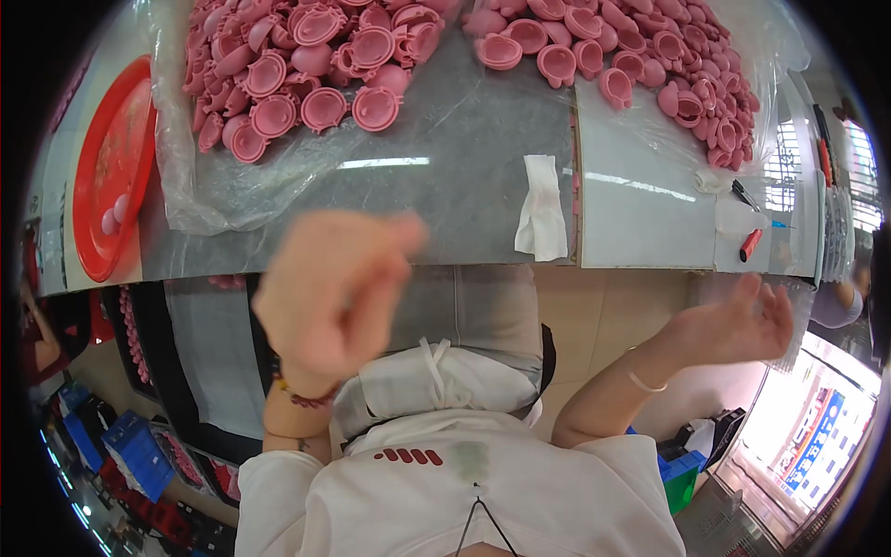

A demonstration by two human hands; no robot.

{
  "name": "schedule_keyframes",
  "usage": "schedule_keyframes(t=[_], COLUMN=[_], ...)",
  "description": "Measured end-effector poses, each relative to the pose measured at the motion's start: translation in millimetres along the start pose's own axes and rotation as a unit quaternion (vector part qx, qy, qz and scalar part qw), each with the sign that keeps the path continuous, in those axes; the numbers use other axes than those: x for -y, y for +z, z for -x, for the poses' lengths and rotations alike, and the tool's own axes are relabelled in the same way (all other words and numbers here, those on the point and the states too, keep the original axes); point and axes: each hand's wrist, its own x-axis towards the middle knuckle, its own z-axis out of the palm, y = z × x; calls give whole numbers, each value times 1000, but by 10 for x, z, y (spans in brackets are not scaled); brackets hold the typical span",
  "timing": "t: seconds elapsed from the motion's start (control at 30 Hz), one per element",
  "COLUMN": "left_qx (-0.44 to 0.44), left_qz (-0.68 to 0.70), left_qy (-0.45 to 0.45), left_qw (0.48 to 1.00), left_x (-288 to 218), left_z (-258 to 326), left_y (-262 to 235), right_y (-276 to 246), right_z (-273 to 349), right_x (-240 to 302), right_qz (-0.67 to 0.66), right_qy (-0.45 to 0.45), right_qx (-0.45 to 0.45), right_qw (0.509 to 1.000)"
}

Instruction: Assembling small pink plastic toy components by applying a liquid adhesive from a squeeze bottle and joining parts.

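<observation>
My left hand (329,288) is raised above the front edge of the grey table. Motion smears it; the fingers look bent, and whether anything is in them cannot be made out. Off to the right, my right hand (738,325) hangs just in front of the table edge with its fingers apart and nothing visible in it. Beyond my left hand lies a heap of pink round plastic shells (316,65), some like open cups with small tabs. A second pile of pink shells (640,56) spreads over clear plastic at the back right.
A red round tray (111,176) with a few pale pink pieces stands at the far left. A crumpled white cloth strip (541,209) lies near the table's middle. Pens, a red marker (750,245) and a small clear bottle (738,218) sit on the right. Blue crates (139,455) stand lower left.
</observation>
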Motion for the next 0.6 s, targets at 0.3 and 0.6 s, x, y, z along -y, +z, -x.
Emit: schedule_keyframes(t=[0.3, 0.6], left_qx=[2, -121], left_qz=[-333, -290], left_qy=[-62, -46], left_qw=[941, 948], left_x=[355, 324], left_z=[-515, -302], left_y=[-447, -471], right_y=[100, 59], right_z=[-210, -11], right_x=[-708, 1], right_qz=[-5, -297], right_qy=[242, 265], right_qx=[183, 86], right_qw=[953, 914])
